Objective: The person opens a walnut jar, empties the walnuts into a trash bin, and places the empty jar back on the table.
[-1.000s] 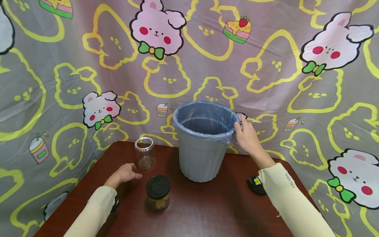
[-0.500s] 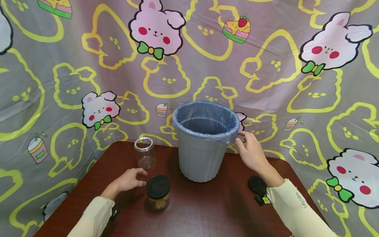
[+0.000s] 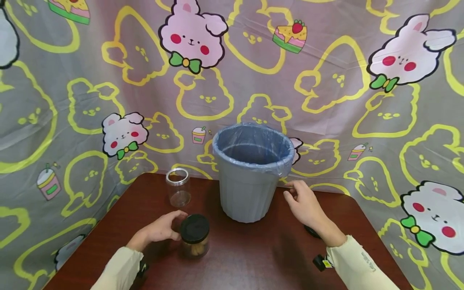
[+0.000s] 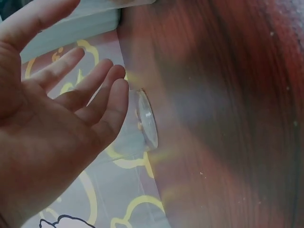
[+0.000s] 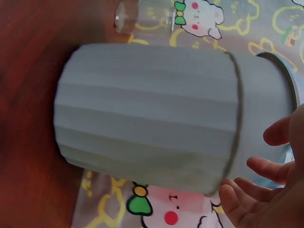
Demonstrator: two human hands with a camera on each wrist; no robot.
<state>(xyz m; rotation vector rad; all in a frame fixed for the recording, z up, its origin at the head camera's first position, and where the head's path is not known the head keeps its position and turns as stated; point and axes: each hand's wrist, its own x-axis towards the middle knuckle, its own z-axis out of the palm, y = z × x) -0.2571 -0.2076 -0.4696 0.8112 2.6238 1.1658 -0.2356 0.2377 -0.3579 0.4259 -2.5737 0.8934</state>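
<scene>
Standing: two jars, one bin

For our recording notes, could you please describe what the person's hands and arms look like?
The left hand and right hand wear no gloves. The left sleeve and right sleeve are pale cream, the right one bearing small dark lettering. A black device with a yellow tag shows beside that sleeve; a dark piece shows beside the other.

From above, the head camera looks forward and down across the rectangular red-brown wooden table; wrist views run close, tipped sideways, the right sharing the round grey ribbed plastic bin with it.
</scene>
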